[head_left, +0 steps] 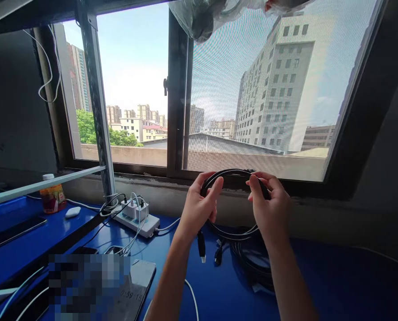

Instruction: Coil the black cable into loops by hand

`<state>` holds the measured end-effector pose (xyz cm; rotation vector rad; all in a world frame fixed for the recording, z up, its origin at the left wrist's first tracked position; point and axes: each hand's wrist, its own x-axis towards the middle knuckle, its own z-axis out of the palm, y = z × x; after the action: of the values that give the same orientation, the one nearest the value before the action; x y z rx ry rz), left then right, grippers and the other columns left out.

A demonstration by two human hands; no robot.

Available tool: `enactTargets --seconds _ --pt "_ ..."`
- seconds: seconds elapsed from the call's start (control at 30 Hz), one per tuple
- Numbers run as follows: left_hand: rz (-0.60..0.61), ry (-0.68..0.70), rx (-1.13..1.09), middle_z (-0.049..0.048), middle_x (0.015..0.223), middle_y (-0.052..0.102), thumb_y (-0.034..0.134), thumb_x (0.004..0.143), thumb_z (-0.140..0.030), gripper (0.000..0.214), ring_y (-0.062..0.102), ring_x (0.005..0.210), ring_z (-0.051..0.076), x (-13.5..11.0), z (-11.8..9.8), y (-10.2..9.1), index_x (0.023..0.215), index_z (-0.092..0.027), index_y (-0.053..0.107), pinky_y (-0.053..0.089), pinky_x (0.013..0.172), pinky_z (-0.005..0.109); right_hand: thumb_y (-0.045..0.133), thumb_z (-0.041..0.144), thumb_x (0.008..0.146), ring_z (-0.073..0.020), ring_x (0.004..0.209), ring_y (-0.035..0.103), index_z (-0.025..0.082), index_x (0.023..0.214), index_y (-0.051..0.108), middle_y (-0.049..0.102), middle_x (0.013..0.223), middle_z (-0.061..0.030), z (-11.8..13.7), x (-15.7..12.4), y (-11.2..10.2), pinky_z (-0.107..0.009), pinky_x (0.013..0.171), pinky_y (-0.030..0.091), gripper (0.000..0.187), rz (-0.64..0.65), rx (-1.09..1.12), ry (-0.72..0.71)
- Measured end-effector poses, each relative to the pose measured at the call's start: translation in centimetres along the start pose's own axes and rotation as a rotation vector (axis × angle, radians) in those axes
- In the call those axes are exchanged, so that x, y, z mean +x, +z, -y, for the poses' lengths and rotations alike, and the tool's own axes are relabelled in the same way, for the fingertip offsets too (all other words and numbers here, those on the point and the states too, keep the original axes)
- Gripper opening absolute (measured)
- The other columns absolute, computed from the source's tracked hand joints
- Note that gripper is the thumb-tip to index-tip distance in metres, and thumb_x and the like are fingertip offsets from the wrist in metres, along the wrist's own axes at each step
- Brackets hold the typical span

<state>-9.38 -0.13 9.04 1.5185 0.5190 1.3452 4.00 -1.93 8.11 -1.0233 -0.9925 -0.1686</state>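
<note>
Both my hands hold up one coiled black cable (232, 173) in front of the window sill. My left hand (199, 207) grips the coil's left side, fingers wrapped round it. My right hand (269, 203) pinches its right side. Two plug ends (202, 247) of the cable dangle below my left hand. More black cable coils (252, 261) lie on the blue table (336, 285) under my hands.
A white power strip (137, 220) with white chargers sits at the left of my hands. A phone (135, 285) lies near the front, white cables beside it. A bottle (51, 194) and a white mouse (72, 211) stand far left. A metal post (97, 98) rises by the window.
</note>
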Motion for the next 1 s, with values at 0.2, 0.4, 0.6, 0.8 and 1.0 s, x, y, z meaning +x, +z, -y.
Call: enactTargets --seconds 0.2,0.4,0.6,0.8,1.0 --pt "-0.040 0.055 -0.026 -0.0123 0.032 0.032 0.064 0.069 -0.067 0.050 0.033 0.022 0.007 0.2 -0.1 0.6 0.076 -0.019 0.056 0.016 0.026 0.018 0.058 0.068 0.074 -0.0147 0.063 0.053 0.017 0.076 0.065 0.060 0.078 -0.0061 -0.6 0.0 0.3 -0.031 0.065 0.047 0.051 -0.082 -0.011 -0.035" --pt "-0.147 0.030 -0.025 -0.0107 0.031 0.034 0.068 0.071 -0.060 0.042 0.027 0.021 0.005 -0.1 -0.9 0.6 0.074 -0.019 0.059 0.012 0.026 0.020 0.055 0.066 0.080 -0.0179 0.080 0.054 0.019 0.095 0.072 0.057 0.101 -0.0121 -0.4 -0.4 0.5 -0.032 0.068 0.049 0.052 -0.117 -0.092 -0.117" --pt "-0.199 0.071 -0.012 -0.0098 0.029 0.035 0.069 0.072 -0.055 0.038 0.025 0.022 0.004 -0.3 -1.0 0.3 0.072 -0.018 0.062 0.013 0.027 0.019 0.061 0.070 0.072 -0.0193 0.078 0.060 0.018 0.094 0.073 0.062 0.102 -0.0120 -0.6 -0.4 0.7 -0.037 0.071 0.054 0.058 0.010 -0.012 -0.060" --pt "-0.211 0.145 -0.024 -0.0094 0.027 0.033 0.070 0.066 -0.065 0.048 0.023 0.023 0.004 -0.3 -1.0 -0.1 0.065 -0.018 0.057 0.011 0.028 0.019 0.057 0.069 0.077 -0.0199 0.080 0.064 0.018 0.094 0.073 0.067 0.100 -0.0112 -0.8 -0.4 0.7 -0.031 0.067 0.054 0.056 -0.003 -0.025 -0.091" --pt "-0.214 0.135 -0.044 -0.0093 0.028 0.034 0.070 0.066 -0.063 0.047 0.022 0.023 0.004 -0.4 -1.1 0.0 0.065 -0.018 0.058 0.011 0.028 0.019 0.056 0.064 0.079 -0.0207 0.085 0.064 0.018 0.091 0.070 0.068 0.096 -0.0104 -1.3 -0.5 1.3 -0.033 0.074 0.054 0.050 0.007 -0.004 -0.080"
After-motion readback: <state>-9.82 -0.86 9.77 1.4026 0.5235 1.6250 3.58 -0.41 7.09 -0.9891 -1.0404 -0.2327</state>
